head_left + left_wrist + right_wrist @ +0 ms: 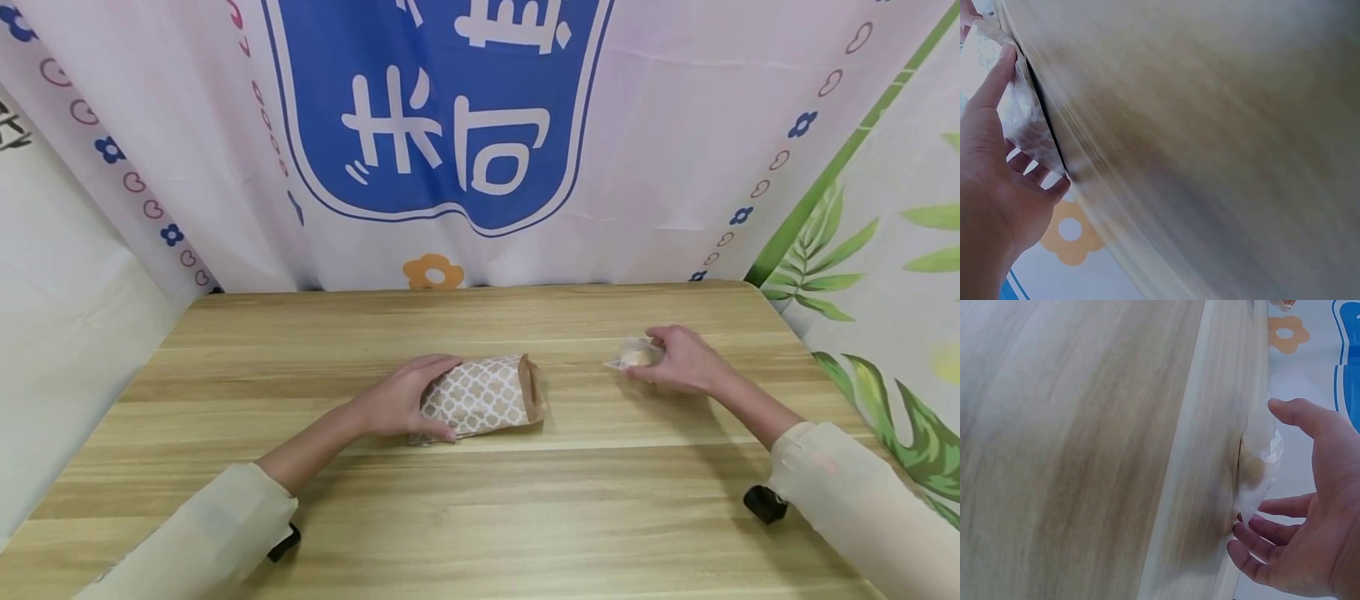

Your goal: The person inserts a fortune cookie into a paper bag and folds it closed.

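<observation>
My left hand grips the left end of a tan paper bag with a white lattice pattern, lying flat on the table in a clear wrapper. Its thumb lies along the near edge and the other fingers reach over the far edge. In the left wrist view the bag sits between thumb and fingers. To the right, my right hand holds a small clear packet with a pale tan, rounded item inside. The right wrist view has this packet between the thumb and the curled fingertips, low over the wood.
The wood-grain table runs back to a white curtain bearing a blue sign and an orange flower. A leaf-patterned cloth hangs along the right side. Black wrist devices show below both sleeves.
</observation>
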The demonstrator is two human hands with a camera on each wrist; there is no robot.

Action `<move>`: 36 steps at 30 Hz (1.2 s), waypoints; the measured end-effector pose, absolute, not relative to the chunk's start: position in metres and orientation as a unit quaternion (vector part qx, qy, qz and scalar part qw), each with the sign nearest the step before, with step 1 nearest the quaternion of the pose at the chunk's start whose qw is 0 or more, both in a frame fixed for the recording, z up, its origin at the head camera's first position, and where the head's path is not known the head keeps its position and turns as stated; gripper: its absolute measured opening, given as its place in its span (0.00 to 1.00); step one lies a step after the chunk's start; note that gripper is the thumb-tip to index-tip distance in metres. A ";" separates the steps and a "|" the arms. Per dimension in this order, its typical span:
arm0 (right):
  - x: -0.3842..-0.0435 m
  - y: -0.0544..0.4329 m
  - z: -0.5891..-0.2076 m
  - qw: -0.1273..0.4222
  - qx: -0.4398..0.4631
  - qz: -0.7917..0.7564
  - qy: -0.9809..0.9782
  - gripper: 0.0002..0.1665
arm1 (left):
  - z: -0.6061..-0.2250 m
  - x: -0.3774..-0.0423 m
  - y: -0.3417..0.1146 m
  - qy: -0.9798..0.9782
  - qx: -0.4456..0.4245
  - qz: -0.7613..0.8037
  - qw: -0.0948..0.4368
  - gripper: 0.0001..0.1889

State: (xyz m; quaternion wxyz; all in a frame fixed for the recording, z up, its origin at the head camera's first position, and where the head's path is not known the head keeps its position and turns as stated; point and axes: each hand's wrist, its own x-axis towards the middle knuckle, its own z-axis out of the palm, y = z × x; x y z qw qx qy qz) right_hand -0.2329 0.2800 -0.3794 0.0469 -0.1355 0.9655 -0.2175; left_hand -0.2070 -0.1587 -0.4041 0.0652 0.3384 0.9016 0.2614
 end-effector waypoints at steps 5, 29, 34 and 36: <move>-0.233 0.281 -0.379 0.048 -0.135 -0.223 0.964 0.53 | -0.404 -0.207 -0.158 0.900 0.337 0.270 0.064 0.58; -0.234 0.279 -0.383 0.016 -0.162 -0.234 0.959 0.51 | -0.401 -0.208 -0.168 0.894 0.356 0.269 0.035 0.52; -0.231 0.275 -0.383 0.006 -0.171 -0.240 0.956 0.48 | -0.400 -0.207 -0.167 0.895 0.354 0.270 0.033 0.52; -0.230 0.273 -0.382 0.002 -0.176 -0.244 0.954 0.48 | -0.401 -0.207 -0.167 0.895 0.354 0.270 0.030 0.51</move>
